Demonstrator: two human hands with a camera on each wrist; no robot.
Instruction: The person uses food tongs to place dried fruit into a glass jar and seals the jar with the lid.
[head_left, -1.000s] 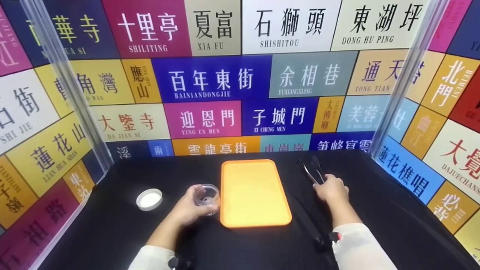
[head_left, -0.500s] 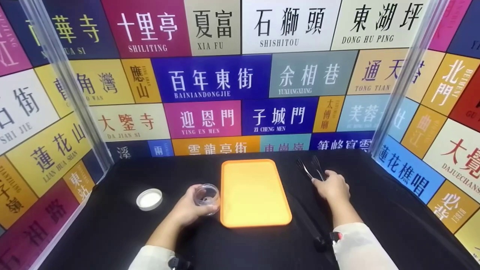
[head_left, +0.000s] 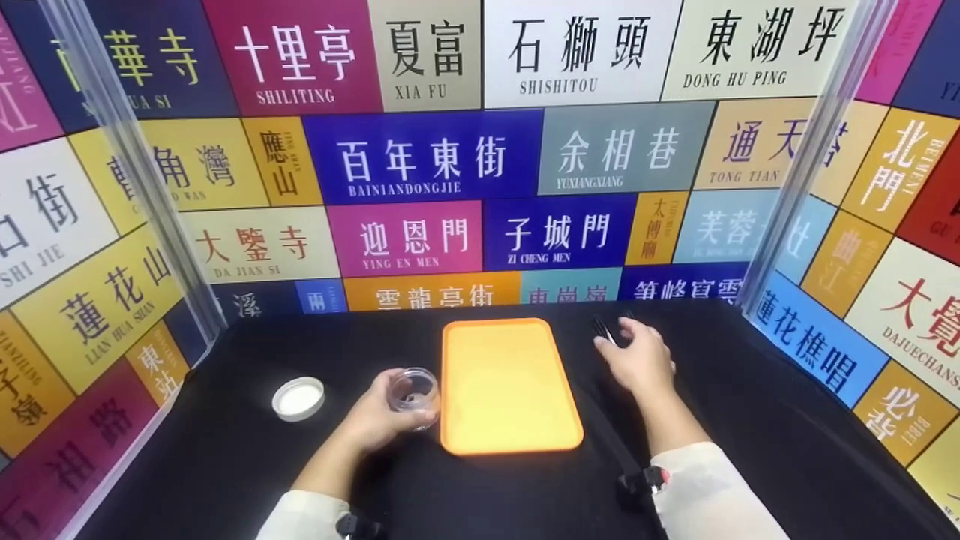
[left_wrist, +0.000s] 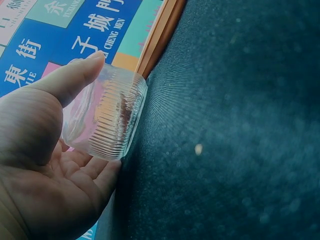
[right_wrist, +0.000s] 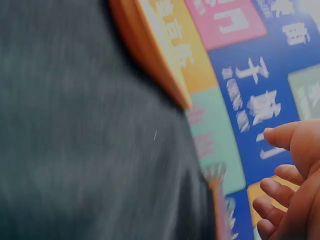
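My left hand [head_left: 394,409] grips a small clear ribbed jar [head_left: 414,390] beside the left edge of an orange tray [head_left: 510,386]. In the left wrist view the thumb lies along the jar [left_wrist: 117,110], the fingers are below it, and a small brownish patch shows through its wall. My right hand [head_left: 641,356] hovers over shiny, dark-tipped utensils [head_left: 602,328] right of the tray and mostly hides them. In the right wrist view this hand [right_wrist: 295,185] has its thumb and fingers apart with nothing between them; a fork-like end with tines [right_wrist: 215,172] shows beside it.
A round white lid [head_left: 298,398] lies on the black-covered table [head_left: 480,495], left of the jar. A long black strip-like object [head_left: 611,442] is right of the tray, near my right wrist. Panels with printed signs [head_left: 420,157] enclose the table at the back and sides.
My right hand has moved from the utensils' near ends, up and left toward their far ends, and now covers more of them. The left hand and jar have stayed in place.
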